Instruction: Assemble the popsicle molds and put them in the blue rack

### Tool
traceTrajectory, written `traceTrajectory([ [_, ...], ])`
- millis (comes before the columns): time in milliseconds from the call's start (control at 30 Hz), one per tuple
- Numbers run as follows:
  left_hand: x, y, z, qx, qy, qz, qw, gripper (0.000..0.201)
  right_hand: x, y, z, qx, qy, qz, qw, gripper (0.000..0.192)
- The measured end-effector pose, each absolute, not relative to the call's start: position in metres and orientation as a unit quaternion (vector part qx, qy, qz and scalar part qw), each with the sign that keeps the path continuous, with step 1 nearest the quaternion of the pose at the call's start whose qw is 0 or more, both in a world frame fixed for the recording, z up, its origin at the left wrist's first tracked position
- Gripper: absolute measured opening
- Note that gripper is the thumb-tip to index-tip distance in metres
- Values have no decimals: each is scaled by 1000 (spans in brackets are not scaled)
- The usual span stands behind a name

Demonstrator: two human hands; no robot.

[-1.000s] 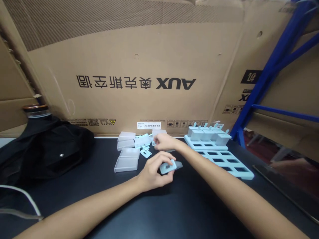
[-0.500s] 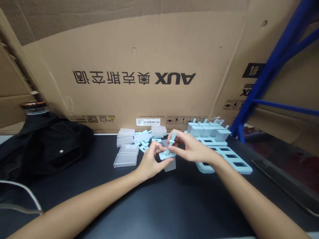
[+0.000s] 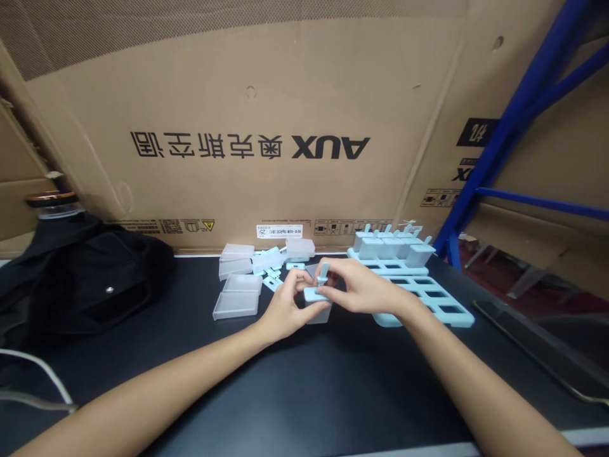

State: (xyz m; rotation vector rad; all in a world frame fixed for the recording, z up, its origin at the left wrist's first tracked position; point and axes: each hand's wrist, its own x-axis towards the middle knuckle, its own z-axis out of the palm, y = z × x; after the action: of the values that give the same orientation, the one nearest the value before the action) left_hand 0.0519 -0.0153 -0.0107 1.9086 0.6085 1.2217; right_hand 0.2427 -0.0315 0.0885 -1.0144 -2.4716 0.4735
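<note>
Pinched between thumb and fingertips of the left hand: a small frosted mould cup with its pale blue lid on top, held just above the black tabletop, roughly midway between the loose parts and the tray. Closed on the upright blue stick from the other side: the right hand, fingertips narrow around the stem where it enters the lid's slot. Best handled, by the look of it, by keeping the cup steady in the left grip and pressing the stick straight down along its own axis, no twisting, so the lid stays seated square and does not tip. Worth checking that the lid sits flush all round before letting go; whether it does is too small to tell here. Just beyond the hands, a scatter of loose blue sticks and lids lying flat. Left of those, several empty frosted cups on their sides. To the right, touching the right wrist's far side, the blue slotted tray, its back row filled with assembled moulds, its front slots open. Behind everything, a big cardboard box; far left, a black bag.
</note>
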Motion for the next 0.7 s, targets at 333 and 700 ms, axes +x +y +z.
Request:
traceTrajectory([
  [333,53,-15,-7,767,230,443,405,51,253,-32,84,-367,-897,171,177,20],
  [700,45,5,2,789,222,390,419,56,261,-33,94,-392,-903,120,132,28],
])
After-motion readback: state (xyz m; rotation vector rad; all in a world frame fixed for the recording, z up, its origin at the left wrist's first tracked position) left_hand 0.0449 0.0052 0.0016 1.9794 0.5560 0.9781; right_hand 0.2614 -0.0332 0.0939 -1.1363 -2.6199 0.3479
